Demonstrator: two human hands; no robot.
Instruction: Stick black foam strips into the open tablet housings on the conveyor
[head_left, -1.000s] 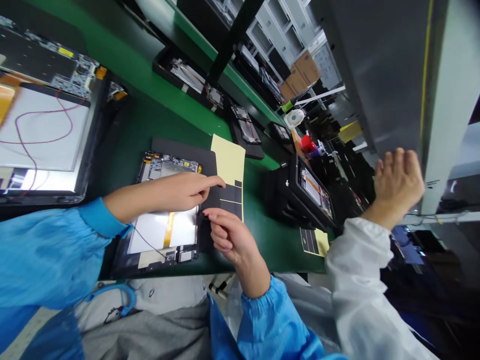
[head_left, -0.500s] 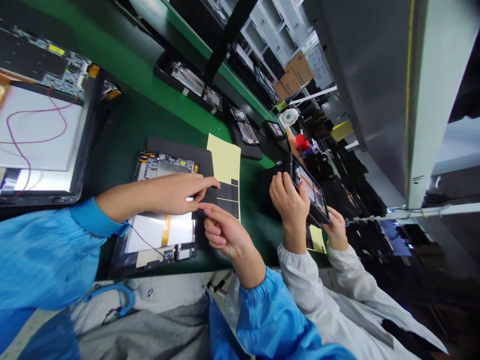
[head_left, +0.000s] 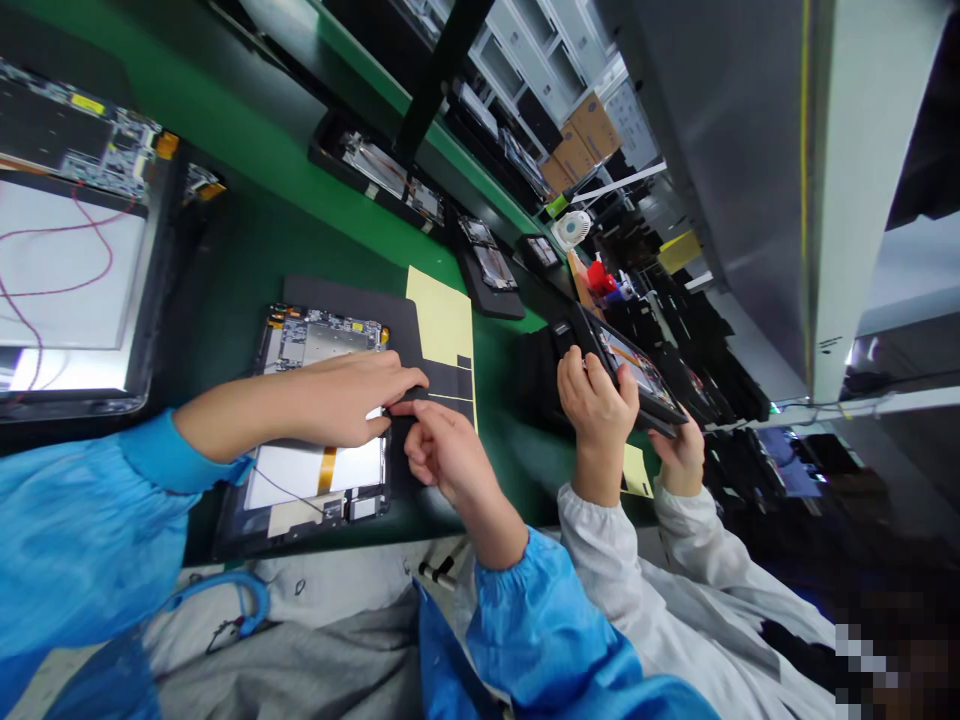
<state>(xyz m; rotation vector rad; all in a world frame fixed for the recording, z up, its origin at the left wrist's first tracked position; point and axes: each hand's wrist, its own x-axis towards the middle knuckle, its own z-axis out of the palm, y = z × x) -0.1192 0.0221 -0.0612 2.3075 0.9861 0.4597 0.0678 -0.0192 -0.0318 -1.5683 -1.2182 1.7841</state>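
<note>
Left hand [head_left: 341,400]: laid over the opened tablet [head_left: 315,420], fingers stretched toward its right edge, grip pinched at the tip on a small black strip [head_left: 409,398]. Right hand [head_left: 442,455]: just right of the left, fingertips meeting it at the same strip, grip pinched; how much of the strip it holds cannot be told. Yellow backing sheet [head_left: 442,320] with black pads: just beyond both grips, lying partly on a dark mat [head_left: 337,295]. Green worktop [head_left: 262,240]: beneath all. Right of the right hand: a co-worker's hands in white sleeves [head_left: 600,400], gripping another tablet [head_left: 637,370] tilted up. Far left: a larger opened panel [head_left: 67,270] with red wire.
</note>
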